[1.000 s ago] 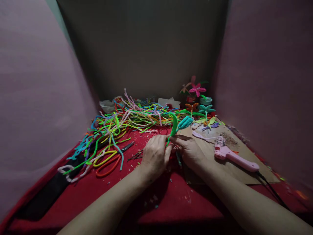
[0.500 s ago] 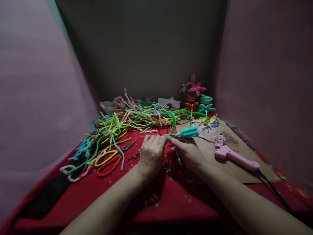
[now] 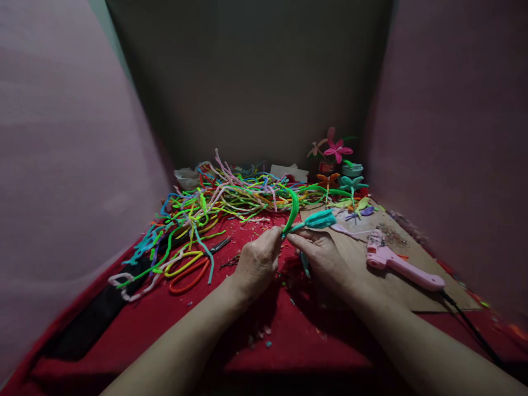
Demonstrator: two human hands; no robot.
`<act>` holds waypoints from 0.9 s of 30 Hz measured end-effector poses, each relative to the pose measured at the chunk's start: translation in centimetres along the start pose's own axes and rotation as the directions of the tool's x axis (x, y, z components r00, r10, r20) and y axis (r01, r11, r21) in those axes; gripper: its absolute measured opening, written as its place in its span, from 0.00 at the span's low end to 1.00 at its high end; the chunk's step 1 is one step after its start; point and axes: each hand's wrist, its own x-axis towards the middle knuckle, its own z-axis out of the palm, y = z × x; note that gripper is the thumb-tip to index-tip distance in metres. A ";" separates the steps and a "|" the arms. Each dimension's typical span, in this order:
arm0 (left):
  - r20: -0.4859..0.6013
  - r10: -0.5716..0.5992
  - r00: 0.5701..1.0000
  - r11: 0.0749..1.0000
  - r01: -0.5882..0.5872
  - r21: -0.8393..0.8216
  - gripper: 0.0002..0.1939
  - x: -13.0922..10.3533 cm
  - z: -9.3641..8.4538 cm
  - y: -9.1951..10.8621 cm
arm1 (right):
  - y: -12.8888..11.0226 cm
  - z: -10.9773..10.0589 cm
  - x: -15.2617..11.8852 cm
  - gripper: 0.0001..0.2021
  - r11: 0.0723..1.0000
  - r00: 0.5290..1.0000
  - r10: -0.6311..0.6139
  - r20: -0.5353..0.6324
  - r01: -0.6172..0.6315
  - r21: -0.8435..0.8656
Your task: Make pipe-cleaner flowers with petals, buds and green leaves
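My left hand (image 3: 258,261) is closed in a pinch at the base of a curved green fuzzy strip (image 3: 294,209), which stands up from the fingertips. Close beside it, my right hand (image 3: 319,256) pinches the stem of a teal fuzzy piece (image 3: 322,219) where it meets the green strip. The teal piece points right, above the right hand. Another teal bit hangs under the right hand, partly hidden by the fingers. The fingertips of both hands nearly touch.
A heap of colourful pipe cleaners (image 3: 235,192) lies behind, with scissors (image 3: 187,275) at left. A pink glue gun (image 3: 404,267) rests on a brown board (image 3: 429,294) at right. Fuzzy flowers (image 3: 338,149) stand at the back. Scraps dot the red cloth (image 3: 313,346).
The left hand has turned, its fingers now bunched nearer the join. More of the green strip's base shows. The whole view has shifted slightly, so the table things appear further right.
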 end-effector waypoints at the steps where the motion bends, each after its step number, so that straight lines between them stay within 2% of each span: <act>1: 0.009 -0.003 1.000 1.000 0.003 0.015 0.07 0.0 0.0 0.0 | 0.0 0.0 0.0 0.09 1.000 1.000 -0.008 0.005 0.008 -0.003; 8: 0.008 0.047 0.999 0.996 -0.047 0.073 0.09 -0.3 0.2 -0.4 | -0.2 0.0 -0.1 0.08 1.000 1.000 -0.017 0.005 0.017 -0.016; 11: -0.014 -0.036 0.999 0.994 0.034 -0.103 0.08 -0.3 -0.1 0.0 | -0.6 0.0 -0.2 0.08 0.999 1.000 0.000 0.003 0.000 -0.041; 14: 0.041 -0.209 0.977 0.909 0.209 -0.360 0.08 0.0 -0.6 0.7 | -0.7 -0.1 -0.2 0.07 1.000 1.000 0.000 0.009 0.000 -0.020; 17: 0.161 -0.347 0.924 0.740 0.375 -0.558 0.09 0.5 -1.1 1.2 | -0.3 -0.2 0.1 0.05 0.997 0.998 -0.049 0.033 0.047 0.059; 20: 0.315 -0.422 0.850 0.472 0.503 -0.725 0.09 0.9 -1.5 1.4 | 0.3 -0.3 0.4 0.07 0.996 0.997 0.015 0.080 -0.022 0.085; 23: 0.467 -0.420 0.778 0.193 0.579 -0.792 0.10 1.0 -1.5 1.2 | 0.7 -0.3 0.3 0.04 0.992 0.999 0.040 0.028 -0.043 0.123; 25: 0.532 -0.391 0.751 0.064 0.599 -0.798 0.11 1.0 -1.5 1.0 | 0.8 -0.3 0.2 0.03 0.991 1.000 0.028 0.002 -0.028 0.130; 27: 0.581 -0.363 0.728 -0.027 0.615 -0.788 0.11 0.9 -1.5 0.7 | 0.8 -0.4 0.2 0.05 0.993 0.999 0.024 0.039 -0.028 0.118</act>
